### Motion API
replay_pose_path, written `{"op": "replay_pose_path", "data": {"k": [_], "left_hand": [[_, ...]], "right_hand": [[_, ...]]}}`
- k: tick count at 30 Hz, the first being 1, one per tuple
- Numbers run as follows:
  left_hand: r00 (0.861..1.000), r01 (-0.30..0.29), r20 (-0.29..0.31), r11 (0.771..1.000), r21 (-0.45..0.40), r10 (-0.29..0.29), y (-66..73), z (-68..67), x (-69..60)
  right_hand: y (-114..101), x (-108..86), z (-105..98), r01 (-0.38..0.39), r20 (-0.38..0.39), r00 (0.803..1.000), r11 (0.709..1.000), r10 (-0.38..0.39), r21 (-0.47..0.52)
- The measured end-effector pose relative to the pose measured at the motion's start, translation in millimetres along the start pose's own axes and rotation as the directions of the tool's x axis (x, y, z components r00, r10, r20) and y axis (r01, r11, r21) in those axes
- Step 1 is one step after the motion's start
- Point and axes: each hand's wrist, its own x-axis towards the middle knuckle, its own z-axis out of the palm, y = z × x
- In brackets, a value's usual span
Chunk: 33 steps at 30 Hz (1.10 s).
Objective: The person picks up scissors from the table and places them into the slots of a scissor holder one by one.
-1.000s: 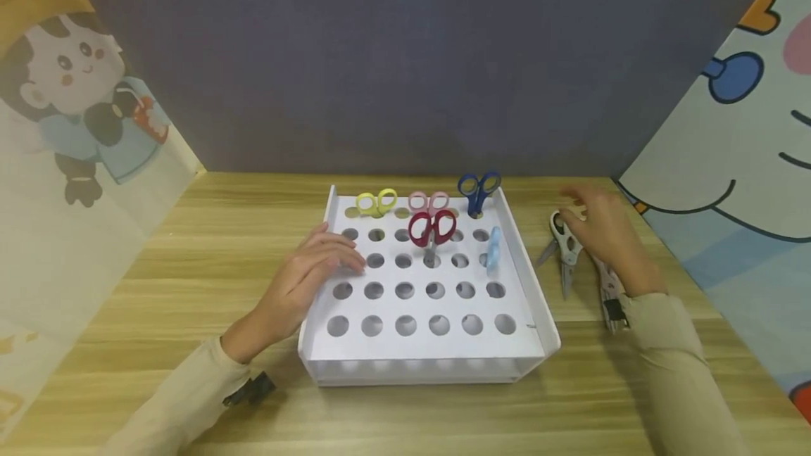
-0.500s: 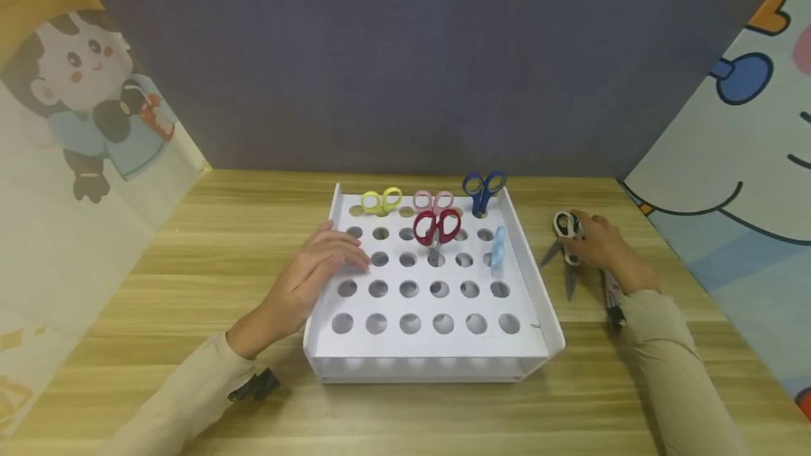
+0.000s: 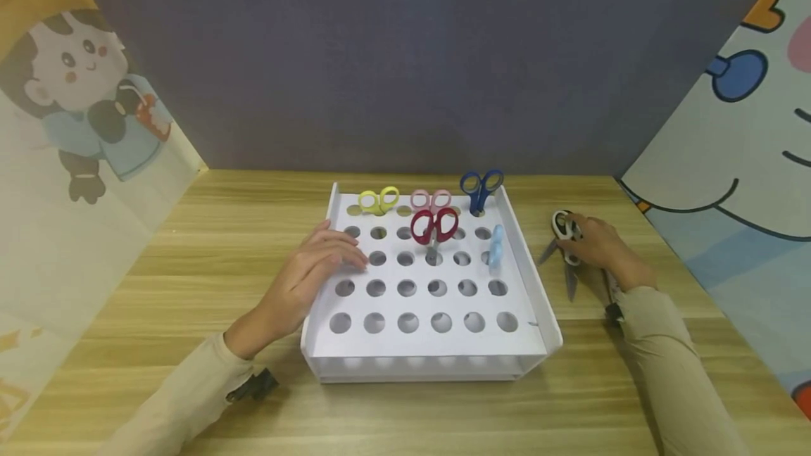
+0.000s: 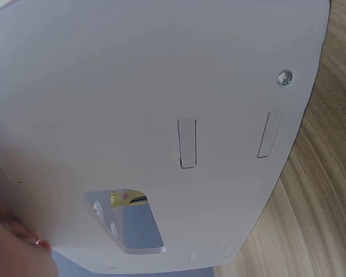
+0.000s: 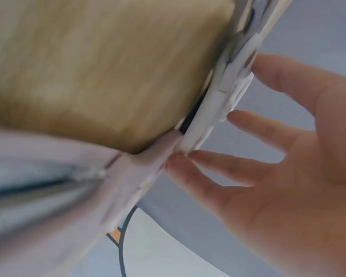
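My left hand (image 3: 300, 276) rests over the left side wall of a white rack (image 3: 405, 343) with rows of round holes, its fingers relaxed. In the left wrist view that wall (image 4: 230, 190) fills most of the picture, and little of the hand shows. On the table right of the rack lie white-and-grey scissors (image 3: 571, 260), blades spread. My right hand (image 3: 598, 243) touches their handles with its fingertips; in the right wrist view the fingers are fairly straight and spread along the white handle (image 5: 210, 107). A pale pink-handled tool (image 5: 132, 167) lies nearby, mostly under my right wrist.
In the rack stand yellow scissors (image 3: 379, 201), pink scissors (image 3: 431, 200), red scissors (image 3: 434, 226), navy scissors (image 3: 481, 192) and a light-blue-handled item (image 3: 496, 246). A dark grey panel (image 3: 405, 62) closes off the back of the wooden table (image 3: 241, 231). Cartoon-printed panels flank both sides.
My right hand has come down from above the white-and-grey scissors onto their handles, and has barely moved in the last half second. The left hand stays on the rack.
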Motion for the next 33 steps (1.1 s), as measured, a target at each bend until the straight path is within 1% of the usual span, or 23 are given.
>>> {"op": "replay_pose_path", "data": {"k": [5,12,15,20,29,33], "left_hand": [[1.0,-0.002,-0.002,1.0,0.002,0.002,0.4,0.0,-0.2],[1.0,-0.008,-0.008,1.0,0.0,0.008,-1.7,0.3,-0.8],[1.0,-0.007,-0.008,1.0,-0.003,0.007,-2.1,0.5,-0.8],[1.0,-0.01,-0.01,1.0,-0.001,0.01,-1.7,0.9,-0.5],[1.0,-0.006,-0.013,1.0,0.005,0.006,0.3,0.7,0.2],[1.0,-0.005,-0.013,1.0,0.007,0.005,1.3,0.5,0.4]], "right_hand": [[-2.3,-0.2,-1.4,-0.002,0.016,1.0,1.0,0.002,-0.003],[-7.6,-2.9,-5.1,-0.025,0.084,0.996,1.0,0.024,0.012],[-8.0,-3.9,-4.9,-0.029,0.103,0.994,1.0,0.029,0.001],[-7.7,-4.8,-3.2,-0.022,0.081,0.997,1.0,0.022,-0.002],[-4.3,-3.2,-1.4,0.001,0.01,1.0,1.0,-0.001,0.004],[-6.3,-3.9,-3.2,0.011,-0.017,1.0,1.0,-0.01,0.019]]}}
